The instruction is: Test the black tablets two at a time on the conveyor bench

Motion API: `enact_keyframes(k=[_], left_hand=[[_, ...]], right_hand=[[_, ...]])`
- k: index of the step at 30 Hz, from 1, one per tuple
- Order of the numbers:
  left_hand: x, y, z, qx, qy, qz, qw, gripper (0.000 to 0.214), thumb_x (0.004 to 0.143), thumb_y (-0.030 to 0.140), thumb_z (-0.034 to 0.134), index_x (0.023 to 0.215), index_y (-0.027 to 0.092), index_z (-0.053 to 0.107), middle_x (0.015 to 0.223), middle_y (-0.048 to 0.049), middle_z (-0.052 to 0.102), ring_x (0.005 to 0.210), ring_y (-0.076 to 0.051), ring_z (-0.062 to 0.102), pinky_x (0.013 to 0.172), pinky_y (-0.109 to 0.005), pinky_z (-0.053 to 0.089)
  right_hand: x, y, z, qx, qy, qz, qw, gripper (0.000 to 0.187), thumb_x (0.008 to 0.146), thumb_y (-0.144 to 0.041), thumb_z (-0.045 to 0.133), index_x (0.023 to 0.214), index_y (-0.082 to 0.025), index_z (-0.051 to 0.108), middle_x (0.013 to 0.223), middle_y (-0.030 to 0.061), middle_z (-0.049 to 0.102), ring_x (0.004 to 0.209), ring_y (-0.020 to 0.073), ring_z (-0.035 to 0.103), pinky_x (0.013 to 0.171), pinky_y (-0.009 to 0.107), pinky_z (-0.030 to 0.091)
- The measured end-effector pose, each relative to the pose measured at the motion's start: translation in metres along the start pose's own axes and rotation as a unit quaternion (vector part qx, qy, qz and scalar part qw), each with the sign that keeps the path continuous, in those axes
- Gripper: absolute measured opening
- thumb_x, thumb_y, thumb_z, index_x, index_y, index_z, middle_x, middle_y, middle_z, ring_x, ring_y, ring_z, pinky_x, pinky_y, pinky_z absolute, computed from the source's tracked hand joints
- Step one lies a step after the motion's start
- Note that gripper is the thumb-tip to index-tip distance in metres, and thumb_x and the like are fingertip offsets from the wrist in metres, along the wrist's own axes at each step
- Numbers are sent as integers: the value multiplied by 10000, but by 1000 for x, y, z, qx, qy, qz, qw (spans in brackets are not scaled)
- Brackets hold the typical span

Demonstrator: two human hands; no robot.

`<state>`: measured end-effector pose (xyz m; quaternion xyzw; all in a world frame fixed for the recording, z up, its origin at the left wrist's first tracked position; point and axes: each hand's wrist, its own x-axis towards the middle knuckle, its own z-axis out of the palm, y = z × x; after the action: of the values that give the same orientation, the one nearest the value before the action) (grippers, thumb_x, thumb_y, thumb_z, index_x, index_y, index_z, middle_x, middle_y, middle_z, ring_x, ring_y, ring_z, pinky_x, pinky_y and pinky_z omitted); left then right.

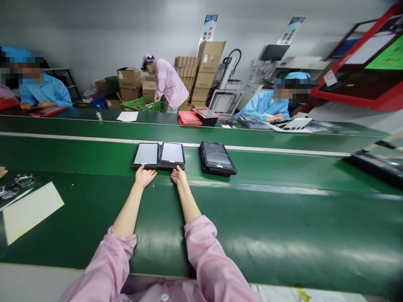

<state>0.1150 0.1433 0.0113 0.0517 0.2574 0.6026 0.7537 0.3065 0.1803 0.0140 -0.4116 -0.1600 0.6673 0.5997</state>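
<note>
Two dark-framed tablets with pale screens lie side by side on the green belt ahead of me, the left tablet (146, 154) and the right tablet (172, 152). Each seems to rest on another dark slab, perhaps a stack. My left hand (145, 177) grips the near edge of the left one, thumb on top and the other fingers low at the edge. At the near edge of the right one, my right hand (179, 174) is closed with its thumb up; its lower fingers are partly hidden. A further stack of dark tablets (217, 157) sits to the right, apart from both hands.
A white sheet (33, 212) and metal tools (19, 184) lie at left, near another person's fingers (3, 171). Across the line are red panels (189, 118), a green crate (141, 105) and several people. A dark device (378, 167) lies far right.
</note>
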Motion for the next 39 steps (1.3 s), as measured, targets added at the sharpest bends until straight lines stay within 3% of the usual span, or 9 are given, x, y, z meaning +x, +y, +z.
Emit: enact_keyframes(k=[6,15,20,26,29,31,33,36,39], left_hand=[[-40,-2,-16,18,-13,11,1000,242,854,356,504,912,165,641,1180,-160,677,1262,-280,580,1100,-436,414],[-138,-38,-48,52,-6,15,998,162,742,283,638,857,170,658,1131,-139,692,1237,-283,601,1174,-445,345],[-195,-66,-61,40,10,30,999,102,710,280,694,765,208,646,1064,-87,703,1193,-269,620,1182,-482,338],[-244,-101,-73,59,39,87,994,283,695,388,740,956,299,677,1159,-49,692,1257,-273,595,1206,-494,305],[-270,-98,-83,156,50,40,986,274,712,421,782,942,304,691,1179,-58,703,1208,-287,632,1129,-496,399],[-293,-80,-91,295,52,-59,952,261,802,498,718,926,268,714,1089,-100,733,1050,-297,703,993,-485,502],[-313,-52,-98,449,57,-106,885,402,889,596,577,889,226,736,915,-123,746,830,-282,727,817,-445,557],[-319,-11,-101,623,130,69,768,516,941,635,430,927,224,741,766,-87,704,673,-249,661,687,-404,539],[-293,6,-95,733,185,300,581,483,961,581,406,1135,239,699,994,-111,713,922,-303,652,862,-471,505]], right_hand=[[-38,10,-21,-15,80,1,997,329,848,-257,667,676,-228,388,399,-98,415,320,44,298,300,137,198],[-130,5,-79,-32,47,46,997,302,739,-218,768,623,-191,490,471,25,610,362,83,474,340,159,349],[-194,14,-109,-44,35,60,997,394,675,-345,844,609,-185,490,474,-3,585,356,61,444,340,153,319],[-279,25,-160,-143,84,80,983,511,535,-525,886,591,-226,476,479,-24,545,394,108,482,363,214,374],[-302,13,-193,-272,-1,137,952,558,635,-706,760,540,-220,503,469,12,556,382,123,477,399,254,378],[-309,-6,-212,-386,-117,204,892,621,690,-797,648,556,-194,584,480,42,587,379,133,490,416,264,361],[-309,-32,-221,-492,-206,230,814,637,717,-809,608,601,-184,645,527,56,625,410,155,535,431,271,362],[-298,-63,-201,-606,-213,84,762,545,849,-702,550,681,-203,691,627,59,659,545,197,609,517,300,442],[-270,-62,-147,-662,-178,-174,707,411,980,-511,457,946,-238,762,940,110,713,891,258,652,808,393,519]])
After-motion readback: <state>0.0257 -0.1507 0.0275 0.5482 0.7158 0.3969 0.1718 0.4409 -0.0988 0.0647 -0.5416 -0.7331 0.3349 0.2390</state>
